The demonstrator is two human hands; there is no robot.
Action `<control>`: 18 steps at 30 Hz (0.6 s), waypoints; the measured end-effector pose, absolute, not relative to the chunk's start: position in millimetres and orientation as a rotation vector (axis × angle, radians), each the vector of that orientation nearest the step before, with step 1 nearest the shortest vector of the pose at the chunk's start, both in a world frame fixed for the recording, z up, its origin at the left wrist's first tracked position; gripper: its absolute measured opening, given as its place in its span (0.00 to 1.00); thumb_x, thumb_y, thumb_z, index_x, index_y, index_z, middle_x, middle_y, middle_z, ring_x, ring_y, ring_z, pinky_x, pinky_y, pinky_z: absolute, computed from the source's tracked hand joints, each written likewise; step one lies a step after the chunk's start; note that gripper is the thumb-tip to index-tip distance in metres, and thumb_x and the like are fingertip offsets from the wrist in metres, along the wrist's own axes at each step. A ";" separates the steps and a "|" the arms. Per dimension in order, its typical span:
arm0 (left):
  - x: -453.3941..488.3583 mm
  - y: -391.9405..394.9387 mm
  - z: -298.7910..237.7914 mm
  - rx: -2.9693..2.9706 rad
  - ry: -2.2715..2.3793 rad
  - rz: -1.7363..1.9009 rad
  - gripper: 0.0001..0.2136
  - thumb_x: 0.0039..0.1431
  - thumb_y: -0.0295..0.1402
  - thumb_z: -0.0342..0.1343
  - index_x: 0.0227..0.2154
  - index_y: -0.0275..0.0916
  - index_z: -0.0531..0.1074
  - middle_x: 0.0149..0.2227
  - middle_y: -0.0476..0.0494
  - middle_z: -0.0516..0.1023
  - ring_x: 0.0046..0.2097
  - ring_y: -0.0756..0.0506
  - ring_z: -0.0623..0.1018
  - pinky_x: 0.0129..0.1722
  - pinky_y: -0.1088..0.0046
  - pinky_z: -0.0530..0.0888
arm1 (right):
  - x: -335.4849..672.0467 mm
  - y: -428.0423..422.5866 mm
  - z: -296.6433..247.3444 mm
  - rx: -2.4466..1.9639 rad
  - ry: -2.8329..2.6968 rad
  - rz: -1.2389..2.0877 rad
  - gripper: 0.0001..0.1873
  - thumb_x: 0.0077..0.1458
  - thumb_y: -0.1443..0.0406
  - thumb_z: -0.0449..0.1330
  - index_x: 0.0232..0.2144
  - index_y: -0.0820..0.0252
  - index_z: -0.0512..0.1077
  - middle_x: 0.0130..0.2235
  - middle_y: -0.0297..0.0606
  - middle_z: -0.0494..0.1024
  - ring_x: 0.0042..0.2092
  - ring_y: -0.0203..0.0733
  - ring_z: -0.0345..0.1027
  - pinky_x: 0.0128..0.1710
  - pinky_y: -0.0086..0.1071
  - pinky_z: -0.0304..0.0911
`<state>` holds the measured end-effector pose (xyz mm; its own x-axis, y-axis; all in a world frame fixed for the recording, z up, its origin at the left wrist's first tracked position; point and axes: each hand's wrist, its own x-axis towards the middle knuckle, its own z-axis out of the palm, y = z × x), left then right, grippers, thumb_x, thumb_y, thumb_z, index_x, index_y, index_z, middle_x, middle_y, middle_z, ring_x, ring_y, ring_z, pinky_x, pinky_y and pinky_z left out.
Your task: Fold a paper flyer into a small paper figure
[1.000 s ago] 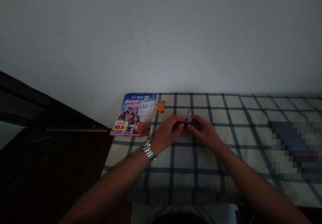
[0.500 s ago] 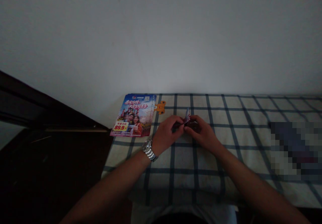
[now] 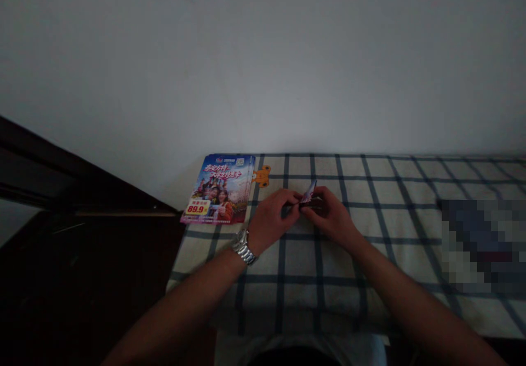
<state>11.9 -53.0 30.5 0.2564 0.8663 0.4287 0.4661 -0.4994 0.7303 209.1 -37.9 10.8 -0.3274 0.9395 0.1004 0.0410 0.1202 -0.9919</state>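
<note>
Both forearms reach in from the near edge of the checked sheet (image 3: 394,218), angling inward so the hands meet around mid-sheet. Left hand (image 3: 271,218), silver link wristwatch (image 3: 243,247) on its wrist, and right hand (image 3: 331,218) curl closed, each grip pinching one side of a small folded piece of glossy printed paper (image 3: 308,193). Its pointed tip stands tilted above the fingers. Low light: exact finger placement is hard to read. Paper held clear of the sheet, as far as can be told. Sheet: cream woven cloth, navy grid lines, running along a white wall (image 3: 263,70). At its far left corner, a stack of glossy flyers (image 3: 217,189), printed "89.9", lies just beside the left hand, an orange die-cut shape (image 3: 262,175) poking from under it.
</note>
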 end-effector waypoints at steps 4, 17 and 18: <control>11.7 -53.6 30.7 2.082 1.235 1.161 0.05 0.63 0.24 0.57 0.37 0.41 0.70 0.44 0.47 0.80 0.46 0.46 0.79 0.48 0.67 0.76 | 210.1 -37.5 10.4 -1.008 -1.588 1.290 0.17 0.57 0.58 0.68 0.45 0.51 0.67 0.44 0.37 0.79 0.46 0.44 0.78 0.47 0.40 0.77; 9.2 -52.4 28.5 2.093 1.294 1.181 0.04 0.63 0.24 0.57 0.37 0.41 0.71 0.43 0.47 0.79 0.45 0.47 0.80 0.46 0.69 0.77 | 210.3 -36.4 8.8 -1.034 -1.600 1.278 0.17 0.56 0.59 0.68 0.44 0.51 0.66 0.42 0.37 0.80 0.45 0.44 0.78 0.45 0.38 0.76; 8.9 -52.1 28.3 2.094 1.291 1.179 0.04 0.63 0.25 0.57 0.37 0.41 0.71 0.43 0.47 0.79 0.45 0.47 0.80 0.47 0.68 0.77 | 210.3 -36.4 9.0 -1.042 -1.596 1.277 0.17 0.56 0.59 0.68 0.44 0.52 0.66 0.42 0.37 0.80 0.45 0.44 0.78 0.45 0.38 0.76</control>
